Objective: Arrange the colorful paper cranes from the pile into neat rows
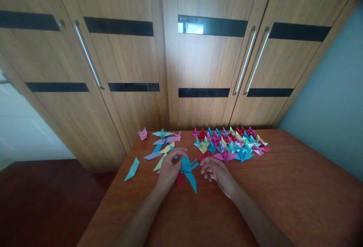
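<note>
A blue paper crane (190, 175) is in my left hand (171, 169), whose fingers are closed on its left side and hide part of it. One wing points down and its narrow points face right. Close to those points is my right hand (215, 171), its fingers loosely curled and apart, with nothing visible in them. Below my left hand a red folded paper piece (179, 181) shows, partly covered. Beyond it lie several flat folded cranes, among them a yellow-green one (160, 162) and a lavender one (152, 156).
Rows of colourful finished cranes (227, 141) stand at the back right of the wooden table (210, 220). A pink crane (143, 134) sits at the back left corner, and a mint folded paper (132, 169) lies near the left edge. A wooden wardrobe (198, 62) rises behind.
</note>
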Demonstrator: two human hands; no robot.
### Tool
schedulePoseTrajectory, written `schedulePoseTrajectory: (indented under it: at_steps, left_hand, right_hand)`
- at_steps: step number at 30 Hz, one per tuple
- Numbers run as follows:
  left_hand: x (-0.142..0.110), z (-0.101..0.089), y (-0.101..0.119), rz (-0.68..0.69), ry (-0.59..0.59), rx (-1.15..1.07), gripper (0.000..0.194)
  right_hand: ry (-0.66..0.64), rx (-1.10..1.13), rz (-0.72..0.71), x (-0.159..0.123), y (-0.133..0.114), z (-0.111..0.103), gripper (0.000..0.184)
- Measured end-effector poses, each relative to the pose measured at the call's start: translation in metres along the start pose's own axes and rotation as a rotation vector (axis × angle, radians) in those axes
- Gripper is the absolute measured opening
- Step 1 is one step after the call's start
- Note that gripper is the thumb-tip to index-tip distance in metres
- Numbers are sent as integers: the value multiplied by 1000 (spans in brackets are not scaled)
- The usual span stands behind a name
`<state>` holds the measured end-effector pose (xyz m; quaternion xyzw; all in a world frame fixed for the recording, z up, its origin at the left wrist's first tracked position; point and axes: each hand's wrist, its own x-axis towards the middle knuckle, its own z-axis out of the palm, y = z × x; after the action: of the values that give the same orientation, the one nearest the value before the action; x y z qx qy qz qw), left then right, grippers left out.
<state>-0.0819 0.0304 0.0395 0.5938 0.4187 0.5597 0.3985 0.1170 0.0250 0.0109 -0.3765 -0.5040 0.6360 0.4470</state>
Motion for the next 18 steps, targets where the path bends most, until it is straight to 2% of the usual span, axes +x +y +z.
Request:
schedulePoseTrajectory:
  at_steps: [4, 8, 12, 18]
  left_hand:
    - [-10, 13, -8, -77, -53, -82, 5]
    - [-16, 15, -9, -124, -129, -75, 6]
    - [-18, 16, -6, -110, -157, -39, 10]
    - [-17, 15, 3, -74, -103, -19, 13]
  right_hand:
    - [-88, 188, 99, 11, 5, 21, 35]
    - [-139, 302, 109, 8, 12, 26, 30]
    - [-181, 294, 125, 0, 11, 23, 25]
    - [-195, 250, 83, -3, 8, 25, 24]
